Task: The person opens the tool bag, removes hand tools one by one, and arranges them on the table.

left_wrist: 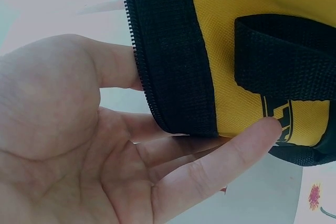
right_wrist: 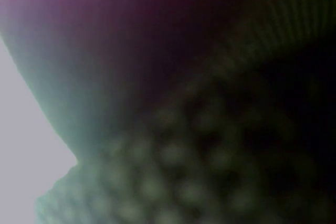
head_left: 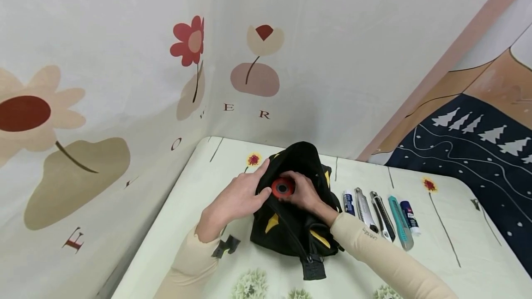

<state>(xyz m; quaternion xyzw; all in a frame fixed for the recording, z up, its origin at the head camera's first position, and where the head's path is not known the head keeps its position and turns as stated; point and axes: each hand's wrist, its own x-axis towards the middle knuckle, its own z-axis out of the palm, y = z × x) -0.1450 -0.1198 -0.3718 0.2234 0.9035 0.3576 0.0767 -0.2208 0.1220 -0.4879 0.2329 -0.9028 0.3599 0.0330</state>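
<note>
A black and yellow zippered fabric bag (head_left: pixel 286 239) stands gaping on the table. My left hand (head_left: pixel 241 195) grips its left rim; in the left wrist view the thumb lies behind the zipped edge and the fingers lie along the yellow side (left_wrist: pixel 223 72). Inside the mouth of the bag, my right hand (head_left: pixel 306 193) holds a red disc-shaped object (head_left: pixel 282 188) with a dark centre, its exact kind unclear. The right wrist view is dark and blurred, filled by close fabric.
Right of the bag lie a glue stick (head_left: pixel 348 202), two silver-and-black utility knives (head_left: pixel 365 209) (head_left: pixel 383 216), a teal utility knife (head_left: pixel 400 222) and another glue stick (head_left: pixel 410 217). Patterned cloth walls (head_left: pixel 324 105) rise behind and left of the table (head_left: pixel 183 211).
</note>
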